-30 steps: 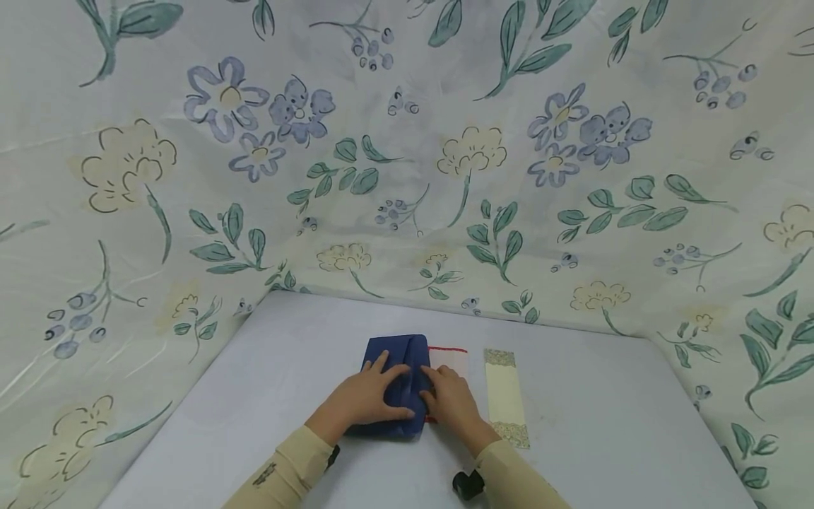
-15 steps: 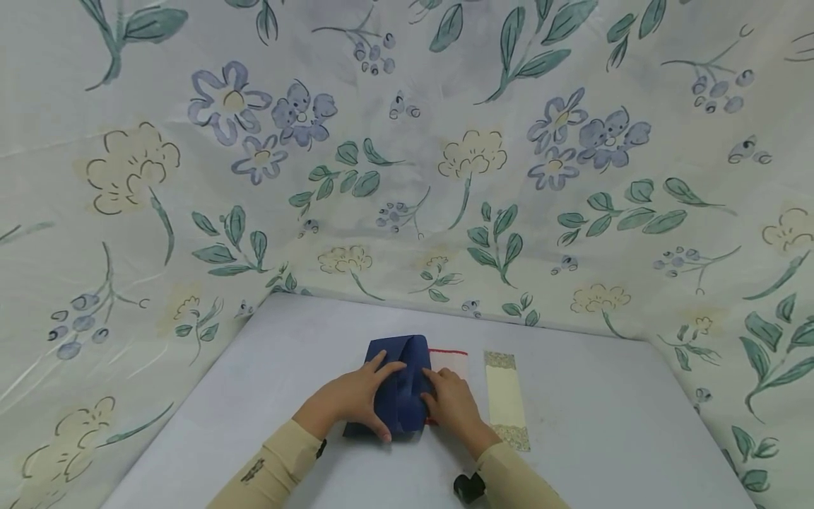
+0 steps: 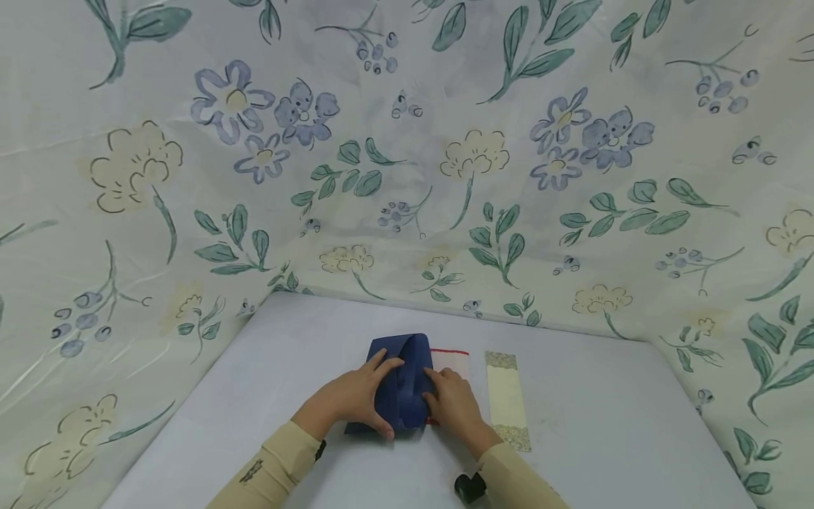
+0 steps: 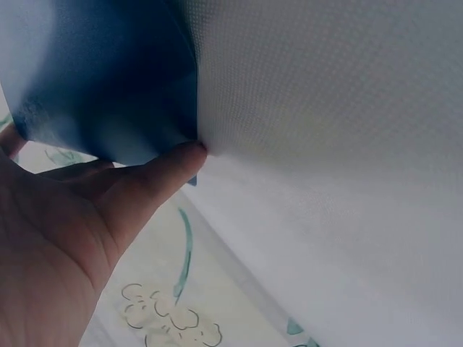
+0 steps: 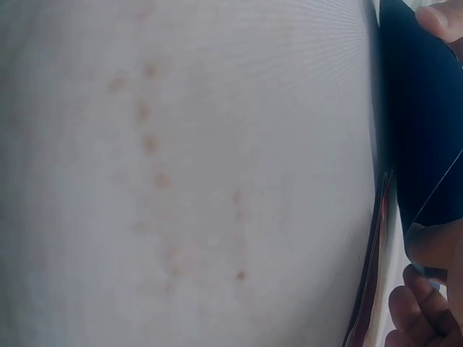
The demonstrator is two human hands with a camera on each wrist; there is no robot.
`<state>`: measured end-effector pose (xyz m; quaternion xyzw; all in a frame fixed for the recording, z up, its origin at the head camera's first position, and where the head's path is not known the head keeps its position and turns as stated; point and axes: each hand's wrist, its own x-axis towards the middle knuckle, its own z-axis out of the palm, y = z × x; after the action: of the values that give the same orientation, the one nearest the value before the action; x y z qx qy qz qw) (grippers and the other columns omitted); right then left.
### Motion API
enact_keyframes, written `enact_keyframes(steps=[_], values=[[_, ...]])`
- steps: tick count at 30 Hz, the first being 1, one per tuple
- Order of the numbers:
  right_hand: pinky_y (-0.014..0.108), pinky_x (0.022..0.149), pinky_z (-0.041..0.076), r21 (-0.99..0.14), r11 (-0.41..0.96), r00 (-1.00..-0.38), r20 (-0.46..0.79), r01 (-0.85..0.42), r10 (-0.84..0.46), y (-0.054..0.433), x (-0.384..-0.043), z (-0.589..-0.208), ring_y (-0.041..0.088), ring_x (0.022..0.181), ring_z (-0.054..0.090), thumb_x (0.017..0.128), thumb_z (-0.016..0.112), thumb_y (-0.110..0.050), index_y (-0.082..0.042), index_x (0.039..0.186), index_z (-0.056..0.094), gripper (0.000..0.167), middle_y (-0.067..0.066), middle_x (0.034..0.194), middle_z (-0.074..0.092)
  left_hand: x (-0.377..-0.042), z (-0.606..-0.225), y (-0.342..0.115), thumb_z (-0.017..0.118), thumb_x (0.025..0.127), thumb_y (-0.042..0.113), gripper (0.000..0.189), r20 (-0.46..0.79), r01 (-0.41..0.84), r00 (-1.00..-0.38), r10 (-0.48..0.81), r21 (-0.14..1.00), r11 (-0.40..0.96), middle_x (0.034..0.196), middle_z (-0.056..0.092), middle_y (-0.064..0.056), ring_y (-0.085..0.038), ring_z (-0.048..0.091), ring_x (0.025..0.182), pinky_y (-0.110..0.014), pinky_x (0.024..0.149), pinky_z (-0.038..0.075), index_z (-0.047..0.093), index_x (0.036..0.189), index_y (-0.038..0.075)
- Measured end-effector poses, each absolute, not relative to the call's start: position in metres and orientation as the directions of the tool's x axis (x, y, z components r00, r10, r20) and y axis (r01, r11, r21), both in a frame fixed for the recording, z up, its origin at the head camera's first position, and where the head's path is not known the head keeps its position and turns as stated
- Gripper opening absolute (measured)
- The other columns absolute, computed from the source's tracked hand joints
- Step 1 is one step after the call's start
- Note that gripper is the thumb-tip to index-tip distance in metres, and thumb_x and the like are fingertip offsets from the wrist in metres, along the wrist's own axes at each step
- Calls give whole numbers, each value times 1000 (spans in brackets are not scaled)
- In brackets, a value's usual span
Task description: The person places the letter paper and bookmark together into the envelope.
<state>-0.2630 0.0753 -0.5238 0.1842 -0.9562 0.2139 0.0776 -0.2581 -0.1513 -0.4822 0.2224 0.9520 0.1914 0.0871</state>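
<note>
A dark blue folded paper envelope (image 3: 413, 360) lies near the middle of the white table, its flap partly raised in a curve. My left hand (image 3: 352, 397) spreads across its left side, fingers on top and thumb at the near edge. In the left wrist view that thumb meets the border of the blue paper (image 4: 108, 72). At the right edge my right hand (image 3: 454, 401) holds the flap with curled fingers and thumb. A pale sheet (image 3: 454, 363) with red borders shows from under the envelope's right side, partly covered by the right hand.
Right of the hands lies a cream paper strip (image 3: 506, 396) with glittery gold ends. White table (image 3: 591, 410) surrounds these things. A floral sheet (image 3: 407, 177) rises behind the table and along its sides. A black wrist device (image 3: 469, 488) is at the right sleeve.
My left hand has shifted left over the envelope, its thumb moving to the near edge, and more of the curved flap shows. The right hand stays at the right edge.
</note>
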Motion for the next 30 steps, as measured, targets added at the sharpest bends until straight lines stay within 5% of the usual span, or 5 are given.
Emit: enact_keyframes(steps=[15, 30], values=[[42, 81, 53, -366, 844, -916, 240, -391, -320, 76, -262, -525, 23, 88, 61, 92, 76, -16, -3, 131, 66, 43, 11, 103, 66, -258, -482, -152, 95, 56, 61, 124, -77, 377, -890, 449, 429, 821, 165, 19, -24, -51, 60, 116, -60, 93, 52, 31, 156, 27], [42, 80, 53, -416, 835, -930, 227, -360, -289, 77, -262, -527, 21, 84, 58, 91, 77, -17, -6, 132, 65, 45, 10, 101, 64, -259, -482, -154, 95, 57, 60, 124, -63, 386, -885, 462, 458, 801, 164, 20, -25, -51, 54, 125, -61, 96, 49, 31, 156, 24]])
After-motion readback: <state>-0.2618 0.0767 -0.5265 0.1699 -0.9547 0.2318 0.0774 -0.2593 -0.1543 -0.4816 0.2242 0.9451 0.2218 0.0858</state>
